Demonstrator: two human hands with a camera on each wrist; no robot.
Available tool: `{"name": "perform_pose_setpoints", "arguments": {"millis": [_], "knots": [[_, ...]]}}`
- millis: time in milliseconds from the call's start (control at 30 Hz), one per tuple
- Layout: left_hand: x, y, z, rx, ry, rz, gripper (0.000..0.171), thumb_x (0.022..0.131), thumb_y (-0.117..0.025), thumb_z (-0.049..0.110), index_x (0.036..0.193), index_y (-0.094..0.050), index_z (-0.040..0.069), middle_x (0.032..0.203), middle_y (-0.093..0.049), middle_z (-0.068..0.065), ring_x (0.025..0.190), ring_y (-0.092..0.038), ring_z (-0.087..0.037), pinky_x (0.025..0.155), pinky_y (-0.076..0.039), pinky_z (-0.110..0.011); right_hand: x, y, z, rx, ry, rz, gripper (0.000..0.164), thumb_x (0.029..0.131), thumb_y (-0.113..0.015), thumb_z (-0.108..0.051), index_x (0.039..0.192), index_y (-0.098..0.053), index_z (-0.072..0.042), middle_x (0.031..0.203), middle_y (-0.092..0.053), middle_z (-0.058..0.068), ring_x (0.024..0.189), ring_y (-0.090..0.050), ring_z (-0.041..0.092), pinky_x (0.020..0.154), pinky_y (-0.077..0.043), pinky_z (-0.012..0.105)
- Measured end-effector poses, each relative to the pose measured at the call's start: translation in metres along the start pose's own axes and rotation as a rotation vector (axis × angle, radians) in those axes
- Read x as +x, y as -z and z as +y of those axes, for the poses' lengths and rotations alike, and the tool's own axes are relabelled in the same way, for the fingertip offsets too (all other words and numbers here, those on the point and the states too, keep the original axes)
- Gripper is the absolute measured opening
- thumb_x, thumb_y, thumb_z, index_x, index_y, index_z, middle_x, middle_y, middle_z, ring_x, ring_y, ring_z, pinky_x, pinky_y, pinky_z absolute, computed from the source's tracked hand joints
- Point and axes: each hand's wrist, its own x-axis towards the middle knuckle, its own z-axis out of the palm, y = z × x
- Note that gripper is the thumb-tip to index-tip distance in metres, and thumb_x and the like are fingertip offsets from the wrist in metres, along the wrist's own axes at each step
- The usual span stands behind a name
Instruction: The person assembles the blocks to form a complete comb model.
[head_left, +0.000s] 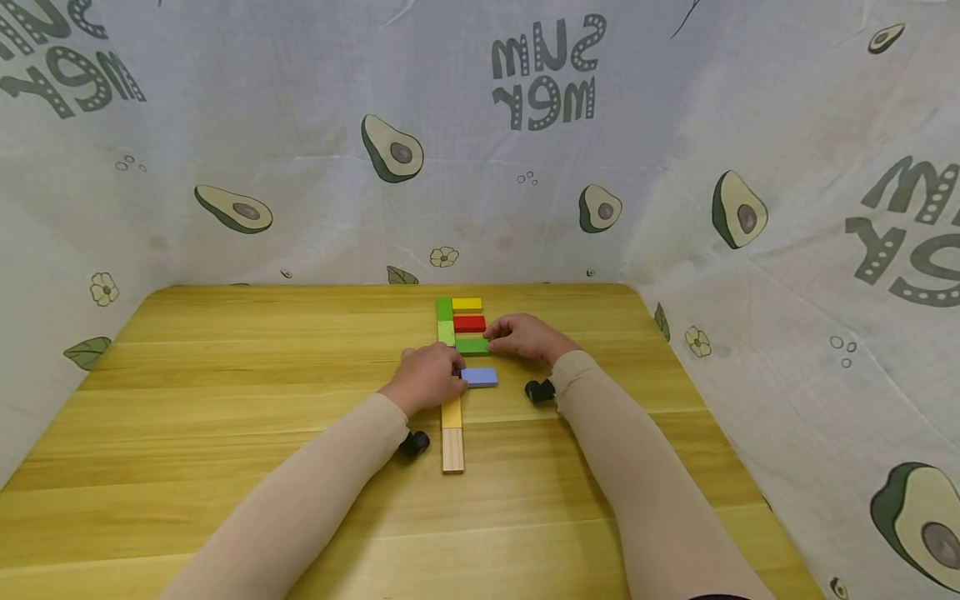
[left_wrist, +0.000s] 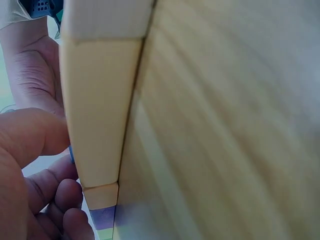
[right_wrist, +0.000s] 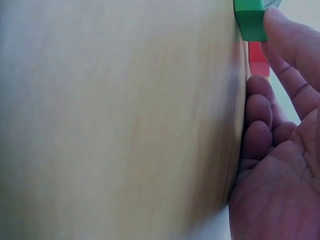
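Note:
A line of flat wooden blocks runs away from me. My left hand [head_left: 431,377] reaches across its middle, thumb and index finger pinching the left end of a light blue block [head_left: 481,377]. In the left wrist view only a blue sliver [left_wrist: 71,154] shows between those fingers. My right hand [head_left: 528,337] has its thumb and index finger at the right end of a green block [head_left: 472,347], pinching it; its other fingers [right_wrist: 258,110] curl low at the tabletop. Beyond lie a red block [head_left: 469,324] and a yellow block [head_left: 467,305], sticking out rightward from the line.
The line holds a plain wood block [head_left: 453,450] nearest me, a yellow-orange block [head_left: 452,413], a purple block [left_wrist: 103,218], a light green block [head_left: 446,332] and a darker green block [head_left: 445,309]. Black wrist cameras hang by both sleeves. Printed cloth surrounds the wooden table [head_left: 300,358].

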Motion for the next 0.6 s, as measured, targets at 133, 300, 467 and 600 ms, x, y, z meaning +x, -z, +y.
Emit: {"name": "perform_pose_setpoints", "arguments": {"millis": [133, 300, 467, 600], "knots": [[0.0002, 0.0005, 0.0009, 0.003, 0.005, -0.007, 0.027, 0.094, -0.076, 0.033, 0.114, -0.078, 0.016, 0.113, -0.071, 0.0, 0.106, -0.065, -0.018, 0.091, -0.038, -0.046, 0.0006, 0.0001, 0.0004, 0.007, 0.005, -0.002, 0.027, 0.099, -0.074, -0.021, 0.123, -0.073, -0.009, 0.123, -0.071, 0.009, 0.114, -0.059, 0.025, 0.113, -0.045, 0.045], [0.0006, 0.0006, 0.0007, 0.003, 0.003, -0.012, 0.027, 0.094, -0.076, 0.033, 0.115, -0.078, 0.015, 0.112, -0.071, 0.0, 0.105, -0.065, -0.018, 0.089, -0.037, -0.045, 0.0001, -0.0005, 0.0009, 0.008, 0.005, -0.002, 0.027, 0.099, -0.074, -0.022, 0.123, -0.073, -0.009, 0.123, -0.071, 0.008, 0.114, -0.059, 0.025, 0.113, -0.045, 0.045], [0.0009, 0.0008, 0.0012, 0.006, 0.004, -0.016, 0.027, 0.094, -0.076, 0.033, 0.115, -0.077, 0.016, 0.11, -0.07, 0.001, 0.103, -0.065, -0.017, 0.088, -0.036, -0.044, 0.0011, -0.0003, 0.0014, -0.007, 0.002, -0.001, 0.027, 0.099, -0.074, -0.022, 0.123, -0.073, -0.01, 0.123, -0.071, 0.008, 0.115, -0.059, 0.025, 0.115, -0.045, 0.046], [0.0012, 0.0008, 0.0024, 0.005, 0.003, -0.018, 0.029, 0.094, -0.076, 0.035, 0.117, -0.077, 0.018, 0.11, -0.07, 0.001, 0.101, -0.064, -0.017, 0.087, -0.036, -0.044, 0.0018, 0.0002, 0.0012, -0.017, 0.002, 0.001, 0.027, 0.099, -0.075, -0.022, 0.123, -0.073, -0.01, 0.124, -0.072, 0.008, 0.115, -0.059, 0.026, 0.116, -0.044, 0.047]]}}
